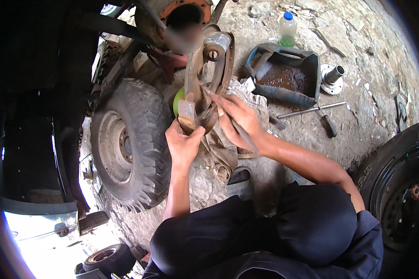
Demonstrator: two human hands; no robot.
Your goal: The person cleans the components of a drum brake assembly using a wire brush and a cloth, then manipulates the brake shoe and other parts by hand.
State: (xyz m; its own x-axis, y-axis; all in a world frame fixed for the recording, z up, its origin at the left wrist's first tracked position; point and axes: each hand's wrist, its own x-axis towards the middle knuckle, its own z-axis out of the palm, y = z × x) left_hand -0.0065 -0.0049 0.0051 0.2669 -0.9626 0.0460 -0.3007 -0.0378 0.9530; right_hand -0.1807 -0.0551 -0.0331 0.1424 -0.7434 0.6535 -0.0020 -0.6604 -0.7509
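A rusty curved metal assembly with two arched plates (192, 69) rises in front of me, below a wheel hub with an orange ring (200, 11). My left hand (184, 142) grips its lower end at a rust-edged block (187, 114), fingers wrapped round it. My right hand (242, 121) is closed on a long, flat metal tool (244, 137) slanting up to the assembly's inner side; whether its tip touches is unclear. A crumpled beige cloth (221, 156) lies beneath.
A large treaded tyre (149, 149) stands left, under dark vehicle bodywork. An oily cut-down container (284, 81), capped bottle (287, 35), flanged spindle (331, 83), metal bar (302, 110) and screwdriver (328, 125) sit on the rough ground. Another tyre (381, 162) is at right.
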